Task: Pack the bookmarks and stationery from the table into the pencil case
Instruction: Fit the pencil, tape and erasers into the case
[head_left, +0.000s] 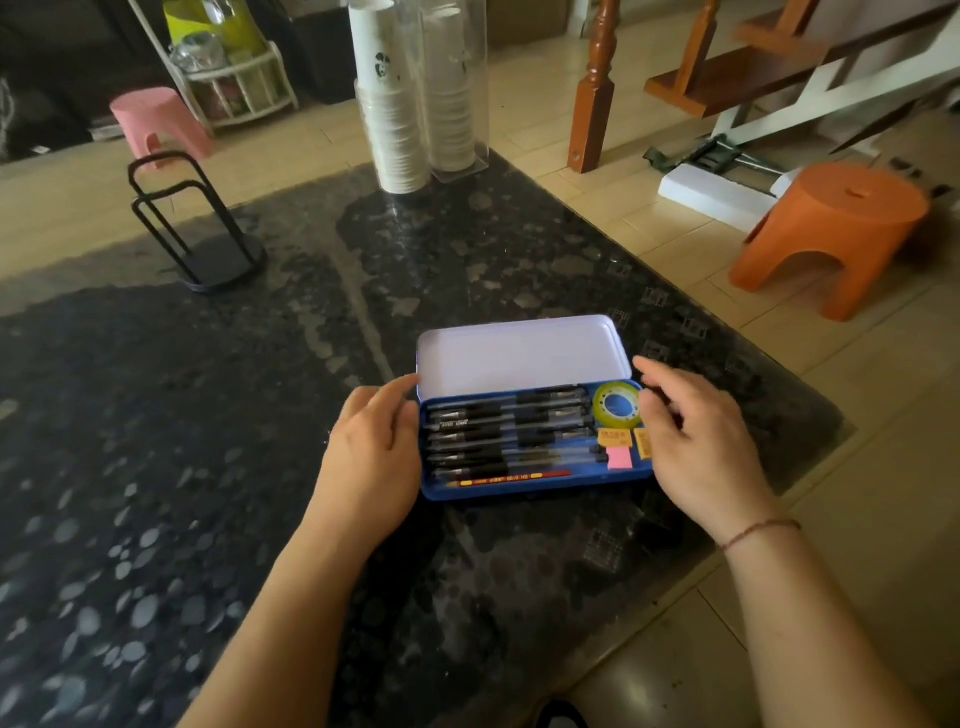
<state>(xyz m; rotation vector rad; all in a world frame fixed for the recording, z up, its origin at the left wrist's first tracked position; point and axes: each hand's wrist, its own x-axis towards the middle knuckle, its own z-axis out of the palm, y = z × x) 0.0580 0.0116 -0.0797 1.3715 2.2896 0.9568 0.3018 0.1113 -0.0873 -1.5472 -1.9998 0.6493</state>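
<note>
Open blue case (535, 488) of pens (511, 434) and tape (617, 406) on dark surface (208, 415); left hand (371, 457) and right hand (701, 447) flank it, fingers loosely spread, holding nothing.

I take the pencil case (535, 486) on the table (208, 467) as my landmark. Its lid (519, 356) stands open behind it. Inside, pens (511, 434) lie along the left part with a pencil (511, 477) nearest me; the tape roll (617, 406) sits in the far right corner, small pads (621, 449) before it. My left hand (371, 462) is at its left end, my right hand (698, 447) at its right. Stacked cups (395, 104) stand well behind it, a wire stand (192, 228) far behind and left.
</note>
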